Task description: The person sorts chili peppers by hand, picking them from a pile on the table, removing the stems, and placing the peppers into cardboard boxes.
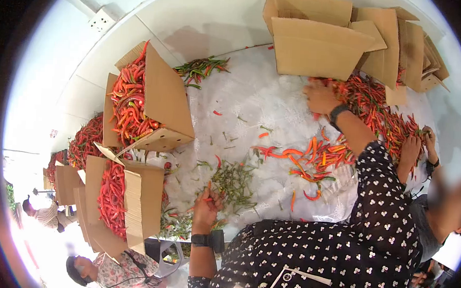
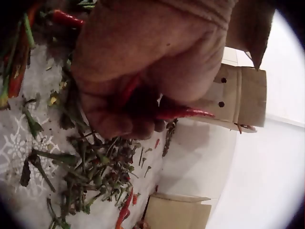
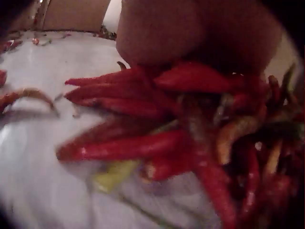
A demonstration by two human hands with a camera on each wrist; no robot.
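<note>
Curled fingers of the left hand hold red chilies, whose ends stick out of the fist in the left wrist view. Below that hand lies a heap of green stems on the white patterned cloth. My right hand is low over the left edge of a big chili pile, fingers extended and blurred. Several red chilies lie under and beside it; whether any is held is hidden. Loose red and orange chilies are spread between the hands.
Cardboard boxes full of red chilies stand at the left; more boxes stand at the back right. A green chili heap lies by the wall. Another person's hands touch the pile at the right. Someone sits at lower left.
</note>
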